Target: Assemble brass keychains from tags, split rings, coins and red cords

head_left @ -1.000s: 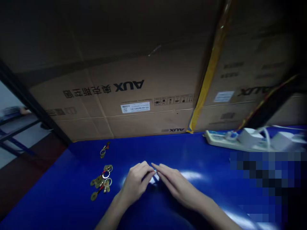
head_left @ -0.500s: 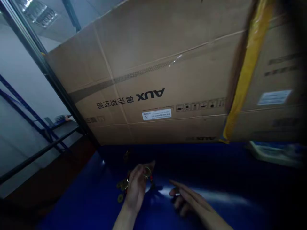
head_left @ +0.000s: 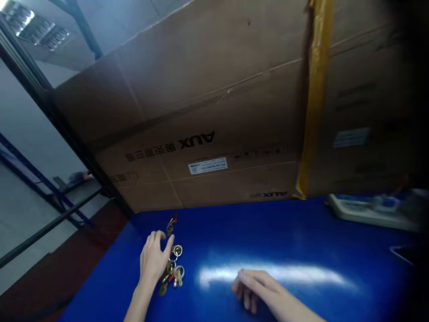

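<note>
My left hand (head_left: 153, 258) is over the left part of the blue table (head_left: 214, 250), thumb and fingers apart, with nothing seen in its grasp. Just right of it lies a small heap of brass-coloured keychains (head_left: 172, 268) with metal rings and touches of red. Beyond the fingertips is another keychain (head_left: 170, 225), lying apart from that heap. My right hand (head_left: 258, 288) is above the table further right, its fingers curled in and the thumb close to the index finger. Whatever those fingers may hold is hidden.
A large cardboard box (head_left: 201, 107) stands along the table's back edge, with yellow tape (head_left: 315, 98) down its side. At the back right sits a pale tray-like object (head_left: 365, 212). A dark metal post (head_left: 63, 120) rises at the left.
My left hand has moved left and opened; the keychain with a ring it held now lies among those on the table. My right hand has curled its fingers in more.
</note>
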The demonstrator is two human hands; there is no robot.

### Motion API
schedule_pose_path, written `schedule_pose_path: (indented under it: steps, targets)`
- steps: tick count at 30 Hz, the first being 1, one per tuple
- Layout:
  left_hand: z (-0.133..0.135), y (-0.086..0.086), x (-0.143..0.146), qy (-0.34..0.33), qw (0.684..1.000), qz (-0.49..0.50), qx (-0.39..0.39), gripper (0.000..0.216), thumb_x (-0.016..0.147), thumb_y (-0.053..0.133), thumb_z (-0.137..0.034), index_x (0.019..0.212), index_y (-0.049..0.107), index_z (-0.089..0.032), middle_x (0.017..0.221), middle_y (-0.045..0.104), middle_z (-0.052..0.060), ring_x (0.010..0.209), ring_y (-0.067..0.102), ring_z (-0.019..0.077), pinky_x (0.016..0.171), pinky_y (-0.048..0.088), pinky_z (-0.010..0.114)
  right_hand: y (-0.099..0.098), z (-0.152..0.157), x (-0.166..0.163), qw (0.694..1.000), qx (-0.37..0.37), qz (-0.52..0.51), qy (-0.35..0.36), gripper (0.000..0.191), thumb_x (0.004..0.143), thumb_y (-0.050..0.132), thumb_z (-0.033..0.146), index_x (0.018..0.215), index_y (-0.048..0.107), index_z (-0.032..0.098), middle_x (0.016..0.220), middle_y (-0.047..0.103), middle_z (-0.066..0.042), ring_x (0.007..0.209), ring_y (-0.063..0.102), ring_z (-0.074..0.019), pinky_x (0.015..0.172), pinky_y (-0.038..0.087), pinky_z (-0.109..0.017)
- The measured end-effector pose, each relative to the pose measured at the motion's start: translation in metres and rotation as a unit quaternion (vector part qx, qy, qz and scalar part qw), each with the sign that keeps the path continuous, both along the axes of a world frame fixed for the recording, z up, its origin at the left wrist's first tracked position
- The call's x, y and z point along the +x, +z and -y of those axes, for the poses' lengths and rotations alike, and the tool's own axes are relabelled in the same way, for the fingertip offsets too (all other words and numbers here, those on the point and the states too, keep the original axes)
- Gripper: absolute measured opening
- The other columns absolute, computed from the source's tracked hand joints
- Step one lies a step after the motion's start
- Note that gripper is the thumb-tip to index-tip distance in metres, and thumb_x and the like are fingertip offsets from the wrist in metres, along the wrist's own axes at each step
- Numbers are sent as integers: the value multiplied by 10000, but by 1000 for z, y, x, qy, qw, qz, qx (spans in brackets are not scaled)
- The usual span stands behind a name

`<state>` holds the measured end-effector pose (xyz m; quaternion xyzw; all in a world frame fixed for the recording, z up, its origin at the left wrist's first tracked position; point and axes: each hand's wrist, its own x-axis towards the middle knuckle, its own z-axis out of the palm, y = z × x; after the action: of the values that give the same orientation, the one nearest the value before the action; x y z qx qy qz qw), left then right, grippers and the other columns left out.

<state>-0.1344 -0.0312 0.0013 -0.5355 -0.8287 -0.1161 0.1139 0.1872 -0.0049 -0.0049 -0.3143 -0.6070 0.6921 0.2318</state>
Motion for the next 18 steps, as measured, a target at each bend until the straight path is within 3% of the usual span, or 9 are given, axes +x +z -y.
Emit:
schedule_pose_path:
  steps: [4,8,13,18]
  targets:
    - [-67,0,-10,58,998,-12,-34,507,948,329,-530,1184,521,-124,1085,595,167,909,639,280,705,508,384,2,0,2,1000,16,10,25,509,871,432,628,846,677,182,766,642,-43,720,581,-183,710,460,-302]
    - [-107,-5,-7,57,995,-34,-69,352,925,532,-362,1206,532,-150,1149,596,97,936,625,209,791,536,404,2,-2,4,999,23,6,37,501,872,439,623,857,678,183,801,649,-48,741,592,-183,723,462,-301]
    - [-111,-4,16,-7,992,-70,-102,324,916,559,-323,1193,543,-155,1148,599,84,944,623,202,791,543,399,3,-3,4,998,32,-7,61,486,885,440,603,850,677,180,772,641,-31,702,587,-164,693,453,-282]
    - [-97,-6,89,-139,980,-82,-118,337,991,363,-306,1239,501,-123,1068,619,132,861,655,219,724,539,364,5,-20,12,995,96,4,-9,480,898,423,580,852,662,167,742,622,-26,665,580,-160,626,436,-273]
